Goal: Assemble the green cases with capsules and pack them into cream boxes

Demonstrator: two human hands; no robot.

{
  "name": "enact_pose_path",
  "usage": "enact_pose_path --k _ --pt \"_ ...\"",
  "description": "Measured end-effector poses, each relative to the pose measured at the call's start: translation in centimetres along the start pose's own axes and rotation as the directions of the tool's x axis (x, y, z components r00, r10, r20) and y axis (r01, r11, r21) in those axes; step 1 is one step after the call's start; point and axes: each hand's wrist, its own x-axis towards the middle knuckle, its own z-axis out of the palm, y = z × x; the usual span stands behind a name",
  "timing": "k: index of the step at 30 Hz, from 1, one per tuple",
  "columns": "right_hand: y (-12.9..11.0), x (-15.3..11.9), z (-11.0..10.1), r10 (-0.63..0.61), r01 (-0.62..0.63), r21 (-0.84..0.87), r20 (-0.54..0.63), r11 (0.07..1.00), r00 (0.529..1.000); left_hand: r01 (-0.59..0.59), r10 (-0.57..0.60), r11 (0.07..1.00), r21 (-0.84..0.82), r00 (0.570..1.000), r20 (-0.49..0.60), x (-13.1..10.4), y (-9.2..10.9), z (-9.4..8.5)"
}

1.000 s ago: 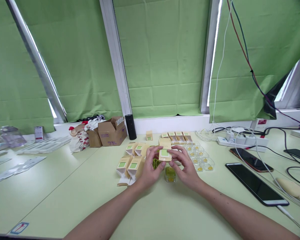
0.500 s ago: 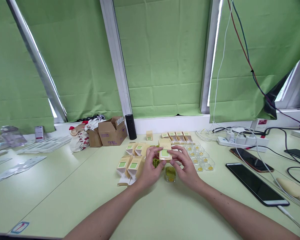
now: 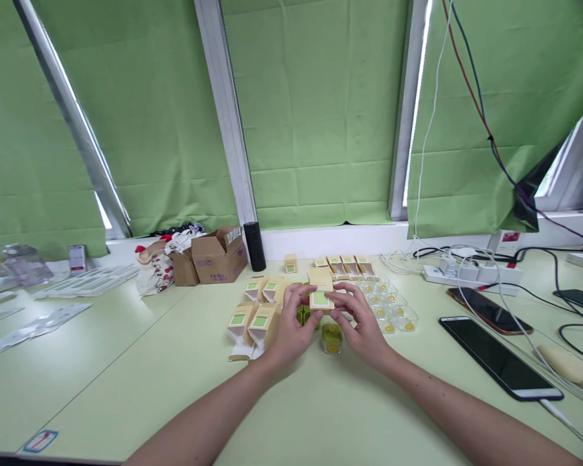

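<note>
Between both hands I hold a small cream carton (image 3: 321,282) with a green window, raised above the table. My left hand (image 3: 295,318) grips its left side, fingers bent round the edge. On the opposite side my right hand (image 3: 357,318) is closed on the same carton. Just below it stands a clear square jar (image 3: 331,339) with olive-green contents. More green pieces (image 3: 303,313) show partly behind my left fingers. Several similar cartons (image 3: 256,320) with open flaps lie to the left. Several clear cups (image 3: 391,308) with yellow centres are grouped at the right.
More cartons (image 3: 348,266) lie in a row at the back, with a single carton (image 3: 290,263) to their left. A cardboard box (image 3: 218,256) and a black cylinder (image 3: 254,246) stand back left. Phones (image 3: 498,357), cables and a power strip (image 3: 471,278) occupy the right.
Very little differs: the carton's front lower edge looks slightly more closed between my fingers. Both hands stay in the same place.
</note>
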Motion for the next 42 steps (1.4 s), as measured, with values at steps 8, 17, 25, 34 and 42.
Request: enact_pose_path --k 8,17,25,34,42 --pt "0.0 -0.2 0.0 -0.021 0.025 -0.116 0.038 0.993 0.999 -0.053 0.054 0.986 0.161 0.999 -0.001 -0.2 0.9 -0.3" --pt "-0.9 -0.5 -0.1 -0.16 0.187 -0.179 0.157 0.966 0.975 -0.022 0.035 0.988 0.154 0.996 -0.087 -0.1 0.6 -0.3" --pt "-1.5 -0.4 -0.3 -0.261 0.312 -0.16 0.276 0.936 0.925 0.031 -0.009 0.986 0.161 0.991 -0.137 0.4 -0.1 -0.7" --pt "-1.7 0.5 -1.3 -0.192 0.331 -0.387 0.357 0.861 0.914 0.132 -0.141 0.989 -0.066 0.978 -0.152 1.6 -0.9 -1.5" --pt "-2.3 2.2 -3.1 0.101 0.337 -0.61 0.57 0.717 0.816 0.242 -0.237 0.956 -0.167 0.97 0.049 2.7 0.7 -2.2"
